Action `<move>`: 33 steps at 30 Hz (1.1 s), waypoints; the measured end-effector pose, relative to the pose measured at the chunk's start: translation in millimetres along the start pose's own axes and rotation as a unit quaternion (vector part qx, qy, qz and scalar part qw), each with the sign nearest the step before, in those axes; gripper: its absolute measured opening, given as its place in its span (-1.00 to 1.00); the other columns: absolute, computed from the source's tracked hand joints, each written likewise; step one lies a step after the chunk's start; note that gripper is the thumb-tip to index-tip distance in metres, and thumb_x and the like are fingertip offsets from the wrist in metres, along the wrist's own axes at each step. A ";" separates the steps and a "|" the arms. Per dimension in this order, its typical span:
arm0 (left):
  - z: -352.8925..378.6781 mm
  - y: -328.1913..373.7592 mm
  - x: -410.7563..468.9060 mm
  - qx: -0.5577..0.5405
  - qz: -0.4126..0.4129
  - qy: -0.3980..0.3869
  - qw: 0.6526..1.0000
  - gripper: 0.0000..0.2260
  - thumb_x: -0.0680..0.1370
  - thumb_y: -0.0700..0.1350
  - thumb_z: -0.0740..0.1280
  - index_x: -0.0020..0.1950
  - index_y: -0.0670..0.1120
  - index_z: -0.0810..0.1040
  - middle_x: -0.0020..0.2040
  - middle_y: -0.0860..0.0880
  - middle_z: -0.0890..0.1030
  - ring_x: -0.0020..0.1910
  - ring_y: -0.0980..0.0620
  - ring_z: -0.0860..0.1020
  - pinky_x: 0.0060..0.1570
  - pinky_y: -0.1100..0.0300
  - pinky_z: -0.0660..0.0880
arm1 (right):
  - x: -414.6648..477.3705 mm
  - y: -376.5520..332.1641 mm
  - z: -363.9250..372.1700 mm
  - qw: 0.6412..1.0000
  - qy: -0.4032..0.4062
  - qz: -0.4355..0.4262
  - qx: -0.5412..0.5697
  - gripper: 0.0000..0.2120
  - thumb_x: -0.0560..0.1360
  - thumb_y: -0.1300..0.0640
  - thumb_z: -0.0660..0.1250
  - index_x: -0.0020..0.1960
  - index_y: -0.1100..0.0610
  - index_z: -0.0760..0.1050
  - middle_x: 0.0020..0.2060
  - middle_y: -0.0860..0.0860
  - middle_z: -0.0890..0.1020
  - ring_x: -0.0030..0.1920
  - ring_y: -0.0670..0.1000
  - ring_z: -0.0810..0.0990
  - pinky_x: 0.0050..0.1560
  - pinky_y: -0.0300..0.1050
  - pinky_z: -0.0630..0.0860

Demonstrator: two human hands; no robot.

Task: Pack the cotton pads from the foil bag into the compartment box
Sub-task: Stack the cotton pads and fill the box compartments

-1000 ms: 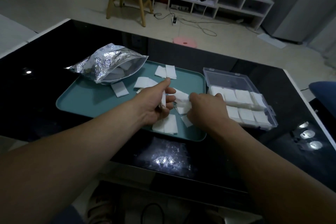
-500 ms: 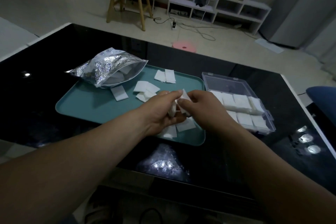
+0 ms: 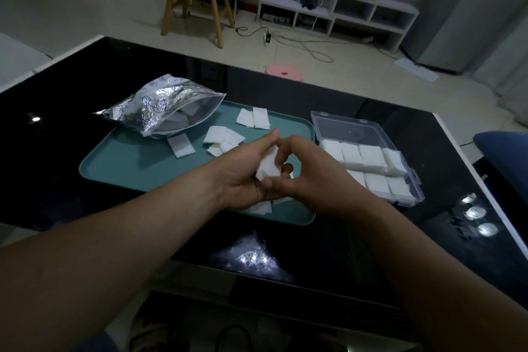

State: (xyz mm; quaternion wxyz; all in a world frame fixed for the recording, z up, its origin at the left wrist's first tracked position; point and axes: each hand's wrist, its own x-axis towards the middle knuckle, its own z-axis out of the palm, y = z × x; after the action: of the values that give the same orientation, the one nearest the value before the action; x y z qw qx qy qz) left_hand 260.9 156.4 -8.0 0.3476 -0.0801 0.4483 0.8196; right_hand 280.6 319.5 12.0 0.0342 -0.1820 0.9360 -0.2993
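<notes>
Head view. I am gripping a small stack of white square cotton pads (image 3: 268, 167) with both hands. The fingers of my left hand (image 3: 238, 180) are curling round its left side, and the thumb and fingertips of my right hand (image 3: 310, 177) are pinching its right edge, so neither hand is free. The stack is hanging above the near right part of the teal rectangular plastic tray (image 3: 134, 164), not yet in the clear plastic compartment box (image 3: 350, 128). The box is lying open just right of my right fingers, with white pads filling every cell I am seeing. The cell behind my right knuckles is hidden, so I cannot tell whether it is taking more. Risks, as I am judging them: the pads are soft and thin, so the stack may be fanning out and shedding sheets once one hand is letting go. Any dropped sheet would be landing among the loose white pads (image 3: 261, 207) lying directly beneath my fingers. Pressing the stack into an already full cell could be pushing pads over a divider. It could also be skidding the light box on the glossy black table (image 3: 57, 137). The dim light is making pad edges hard to judge. Beyond my left fingers, the crinkled silver foil bag (image 3: 160, 106) is gaping toward the tray with more pads inside.
</notes>
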 end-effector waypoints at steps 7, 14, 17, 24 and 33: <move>-2.4 -2.8 1.5 -0.013 -0.010 -0.045 0.999 -0.59 0.62 0.26 0.25 0.21 -0.04 0.56 -0.03 -0.05 0.57 -0.03 0.02 0.57 -0.02 0.13 0.55 | -2.4 -8.2 4.2 0.999 -0.001 -0.018 0.031 -0.61 0.43 -0.04 0.58 0.04 0.05 0.42 -0.03 -0.06 0.57 -0.18 -0.10 0.56 -0.26 -0.30 0.44; -16.1 19.0 3.3 -0.085 0.059 0.090 0.991 -0.84 0.63 -0.11 0.38 0.19 -0.05 0.52 -0.18 -0.09 0.50 -0.28 0.06 0.50 -0.42 0.23 0.57 | 11.3 4.4 -10.1 0.996 0.056 0.052 0.042 -0.66 0.57 -0.20 0.40 0.24 -0.04 0.54 0.16 -0.15 0.61 0.14 -0.17 0.57 0.14 -0.19 0.51; -26.0 31.5 -1.0 -0.065 0.088 0.147 0.983 -0.84 0.61 -0.15 0.39 0.15 -0.06 0.47 -0.19 -0.09 0.49 -0.36 0.05 0.48 -0.54 0.31 0.45 | 12.2 12.8 -9.9 0.997 0.019 0.062 -0.030 -0.81 0.59 -0.02 0.44 0.18 -0.01 0.64 0.01 -0.16 0.67 0.01 -0.14 0.64 0.15 -0.06 0.61; -28.3 32.1 -4.4 -0.002 0.083 0.167 0.982 -0.88 0.61 -0.10 0.37 0.10 -0.09 0.50 -0.26 -0.03 0.52 -0.42 0.10 0.45 -0.58 0.33 0.34 | 20.7 -0.5 42.0 0.967 -0.153 0.011 -0.205 -0.41 0.49 -0.13 0.48 0.47 -0.06 0.45 0.29 0.06 0.50 0.29 0.11 0.49 0.30 0.06 0.50; -33.7 30.5 -0.6 0.030 0.078 0.183 0.979 -0.91 0.60 -0.11 0.38 0.08 -0.06 0.53 -0.19 -0.04 0.55 -0.39 0.10 0.45 -0.57 0.31 0.35 | 25.3 -1.6 40.9 0.981 -0.142 0.070 -0.110 -0.61 0.46 0.05 0.54 0.18 0.04 0.44 0.08 0.05 0.58 0.08 0.12 0.56 -0.03 -0.05 0.47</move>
State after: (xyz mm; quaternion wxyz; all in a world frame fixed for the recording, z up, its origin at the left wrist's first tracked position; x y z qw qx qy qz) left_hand 235.7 118.6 -6.7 0.1965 -0.1831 0.5340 0.8017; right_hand 264.5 286.8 -19.4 0.1676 -0.1595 0.9591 -0.1628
